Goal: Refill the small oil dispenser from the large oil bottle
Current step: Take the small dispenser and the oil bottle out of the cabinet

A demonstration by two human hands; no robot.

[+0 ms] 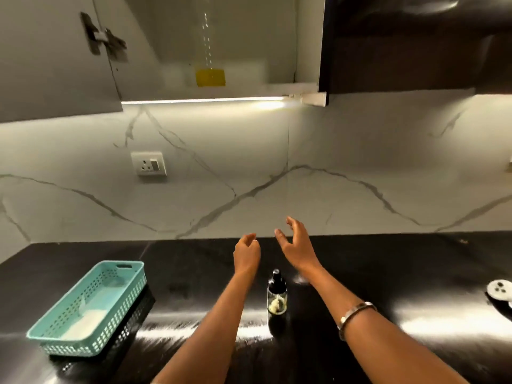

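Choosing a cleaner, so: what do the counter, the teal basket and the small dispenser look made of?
Counter: likely polished dark stone, given its mirror-like glare. Teal basket: moulded plastic, matte perforated walls. Small dispenser: clear glass or plastic body, black cap; which one is unclear.

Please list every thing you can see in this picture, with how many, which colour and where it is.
small oil dispenser: one, dark glass with black top, upright on the counter between the forearms
large oil bottle: one, clear with yellow oil, blurred, in the open upper cabinet
basket: one, teal, perforated, counter left, something white inside
counter: one, glossy black
wall socket: one, white, on the marbled backsplash
round white object: one, counter at right edge, cannot tell what
bangle: one, silver, right forearm
left hand: loosely curled, empty
right hand: open, empty
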